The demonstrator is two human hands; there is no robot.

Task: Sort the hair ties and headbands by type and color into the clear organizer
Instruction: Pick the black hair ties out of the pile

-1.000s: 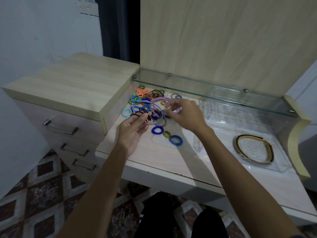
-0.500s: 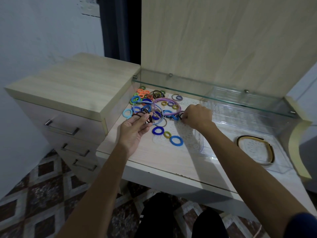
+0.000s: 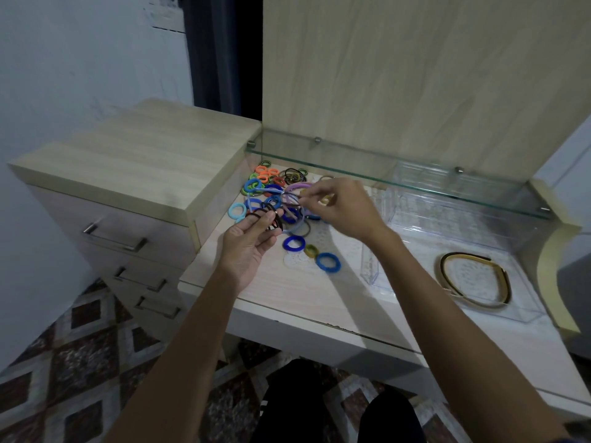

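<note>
- head view: my left hand (image 3: 248, 243) lies palm up, fingers threaded through thin dark hair ties (image 3: 271, 219), collecting one type.
- right hand (image 3: 340, 206) pinches a strand above the pile (image 3: 275, 190).
- clear organizer (image 3: 463, 238) waits right on the bench (image 3: 303, 292), holding one headband (image 3: 475, 279).

ties in the pile (image 3: 275, 190) are orange, green, black, light blue, royal blue and olive, plus a lilac headband (image 3: 299, 188); gold and black headband (image 3: 473, 279) in the clear organizer (image 3: 527, 314), pale woodgrain desk (image 3: 303, 292), brown diamond-pattern floor (image 3: 80, 356)
</note>
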